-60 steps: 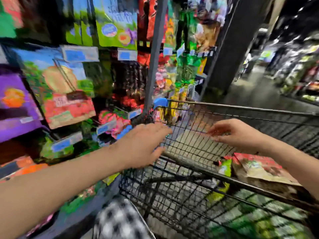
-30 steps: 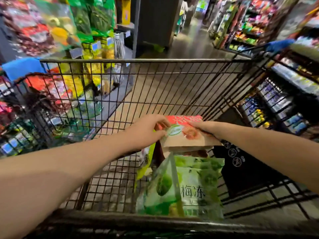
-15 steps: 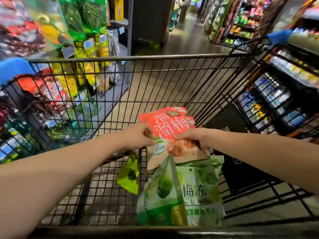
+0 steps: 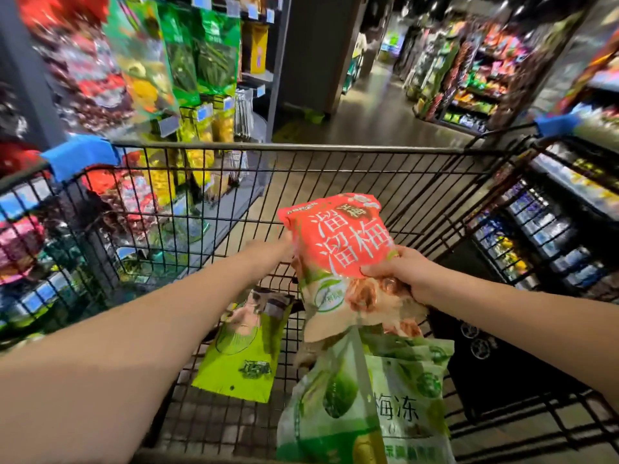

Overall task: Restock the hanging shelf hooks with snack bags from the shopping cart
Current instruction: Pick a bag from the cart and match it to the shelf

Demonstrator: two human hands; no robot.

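Red bag (image 4: 338, 242) is held over the cart (image 4: 301, 149). Right hand (image 4: 405, 272) pinches its right edge, thumb in front. Left hand (image 4: 271, 252) meets the left edge with fingers hidden, so its grip is unclear. Lift the bag clear of the green bags (image 4: 368, 406) below the grip, and keep the top edge free for hooking.

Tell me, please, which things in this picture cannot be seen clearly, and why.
Head view, all items:
1. left hand: fingers hidden behind the red snack bag, so its grip is unclear.
2. green bags in the cart: lower part cut off by the bottom edge.
3. hanging shelf bags on the left: motion blur; hooks and price labels unreadable.
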